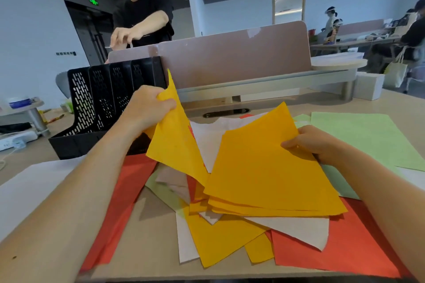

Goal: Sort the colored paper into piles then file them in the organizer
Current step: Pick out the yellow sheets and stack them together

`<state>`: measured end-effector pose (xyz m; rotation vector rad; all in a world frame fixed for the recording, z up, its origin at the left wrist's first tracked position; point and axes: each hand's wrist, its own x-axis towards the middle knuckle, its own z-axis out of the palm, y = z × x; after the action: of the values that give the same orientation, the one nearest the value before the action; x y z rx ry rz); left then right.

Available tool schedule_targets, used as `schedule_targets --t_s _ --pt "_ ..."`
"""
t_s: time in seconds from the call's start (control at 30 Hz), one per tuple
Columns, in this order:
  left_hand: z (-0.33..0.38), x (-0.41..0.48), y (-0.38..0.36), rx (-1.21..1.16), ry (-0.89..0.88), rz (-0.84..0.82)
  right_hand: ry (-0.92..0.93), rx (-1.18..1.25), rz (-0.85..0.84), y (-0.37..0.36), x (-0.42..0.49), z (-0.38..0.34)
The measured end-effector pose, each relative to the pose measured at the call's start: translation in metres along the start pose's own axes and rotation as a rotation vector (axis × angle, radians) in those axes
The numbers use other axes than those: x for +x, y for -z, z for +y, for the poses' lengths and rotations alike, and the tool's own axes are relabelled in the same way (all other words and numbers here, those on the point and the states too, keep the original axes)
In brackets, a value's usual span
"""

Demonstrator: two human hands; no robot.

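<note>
Two yellow lots in hand. Left hand (149, 108): fingers clamped on one yellow sheet (177, 145), lifted on edge. Right hand (310, 142) pinches the yellow stack (264, 174) at its right edge. Both are over the mixed pile (345, 253) on the bench (147, 243). The black organizer (103, 103) sits back left — green pile (368, 135) to the right.

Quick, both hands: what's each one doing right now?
Left hand: grips a raised yellow sheet.
Right hand: holds the yellow stack.
</note>
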<state>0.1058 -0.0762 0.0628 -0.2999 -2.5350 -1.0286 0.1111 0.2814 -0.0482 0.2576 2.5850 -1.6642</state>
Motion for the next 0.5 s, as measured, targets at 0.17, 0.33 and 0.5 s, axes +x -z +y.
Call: schedule_targets --t_s 0.17,0.33,0.5 --pt "0.071 0.004 -0.022 0.411 -0.245 -0.183 0.01 0.223 -0.084 -0.004 -0.01 -0.009" --pt "0.102 -0.017 -0.107 0.601 -0.341 -0.442 -0.019 0.352 -0.053 -0.006 -0.009 -0.006" --pt "0.11 -0.039 -0.17 0.608 -0.339 -0.619 -0.074 0.613 -0.112 -0.004 -0.006 -0.006"
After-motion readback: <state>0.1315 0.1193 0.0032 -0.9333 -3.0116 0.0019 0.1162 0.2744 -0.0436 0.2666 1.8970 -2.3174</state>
